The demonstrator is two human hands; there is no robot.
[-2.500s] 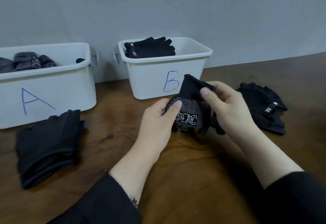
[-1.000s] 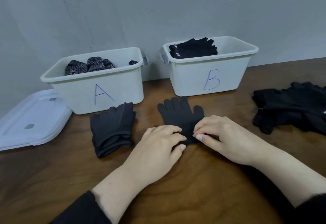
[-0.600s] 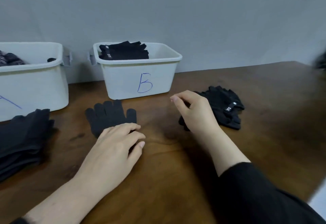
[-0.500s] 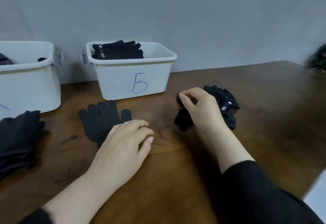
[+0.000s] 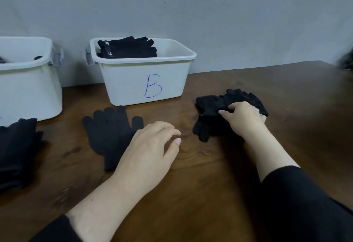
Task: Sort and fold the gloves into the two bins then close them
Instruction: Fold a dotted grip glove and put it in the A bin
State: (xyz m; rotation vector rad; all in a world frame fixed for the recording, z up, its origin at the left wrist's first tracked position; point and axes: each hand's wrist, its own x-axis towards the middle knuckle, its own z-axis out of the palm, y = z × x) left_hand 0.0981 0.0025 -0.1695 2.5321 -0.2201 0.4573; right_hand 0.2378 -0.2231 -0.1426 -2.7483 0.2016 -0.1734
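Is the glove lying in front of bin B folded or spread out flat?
Spread flat. The glove lies open on the table, four fingers and thumb fanned toward bin B; the left hand covers its cuff end.

plain indoor work spot, dark wooden table (image 5: 238, 175) against bare grey wall (image 5: 191, 12), white labelled bins (image 5: 133, 81)

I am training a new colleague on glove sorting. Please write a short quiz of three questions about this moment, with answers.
1. True or false: the right hand grips the glove pile.
2. Which letter is on the bin nearest the flat glove?
3. The left hand is: (a) inside a bin, (b) over the flat glove's cuff end, fingers relaxed, (c) lifting a lid.

Key: 1 true; 2 B; 3 b.
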